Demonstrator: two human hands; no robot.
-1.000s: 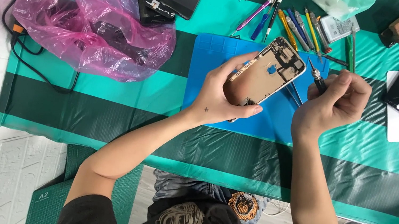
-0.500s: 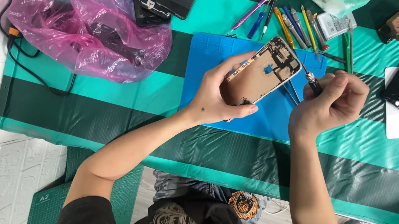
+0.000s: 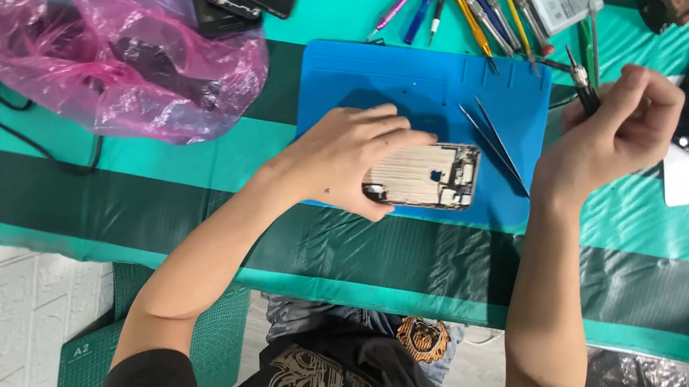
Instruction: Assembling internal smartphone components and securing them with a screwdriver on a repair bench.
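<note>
Our left hand (image 3: 349,155) closes on the opened phone (image 3: 424,174), pinning it flat on the blue mat (image 3: 364,76). It looks light, stiff, fragile inside; we grip the edges. Our right hand (image 3: 617,127) pinches a screwdriver (image 3: 581,82).

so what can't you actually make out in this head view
- Underside of the opened phone: faces the blue mat, and the left hand covers one end.
- Tool in the right hand: handle hidden in the fist, tip too small.
- Pink bag: contents blurred by the plastic.
</note>
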